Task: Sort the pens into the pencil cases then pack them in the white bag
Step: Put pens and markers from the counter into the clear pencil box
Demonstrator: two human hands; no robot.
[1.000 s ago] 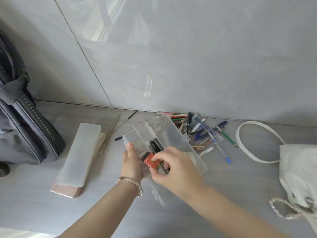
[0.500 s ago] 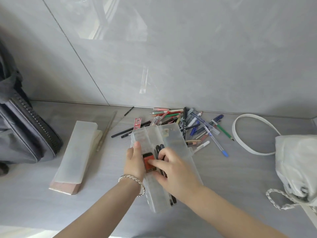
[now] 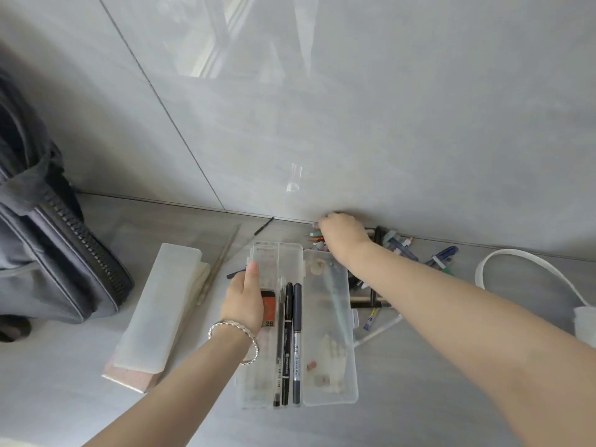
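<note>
Your right hand [image 3: 342, 235] shows only its back. Its fingers are hidden, so you cannot tell if they hold any of the loose pens [image 3: 443, 253]. Some pens below those fingers lie covered by your forearm. On your left hand [image 3: 245, 298] only the thumb is seen, and the palm covers part of the orange eraser [image 3: 270, 312]. Right of that thumb, the print on the three black pens [image 3: 292, 343] is too small to read. Left of your left fingers, the frosted pencil case [image 3: 158, 311] hides most of a pinkish block [image 3: 135, 380]. The white bag [image 3: 585, 321] is cut by the right edge, and the dark bag [image 3: 48, 253] by the left edge.
</note>
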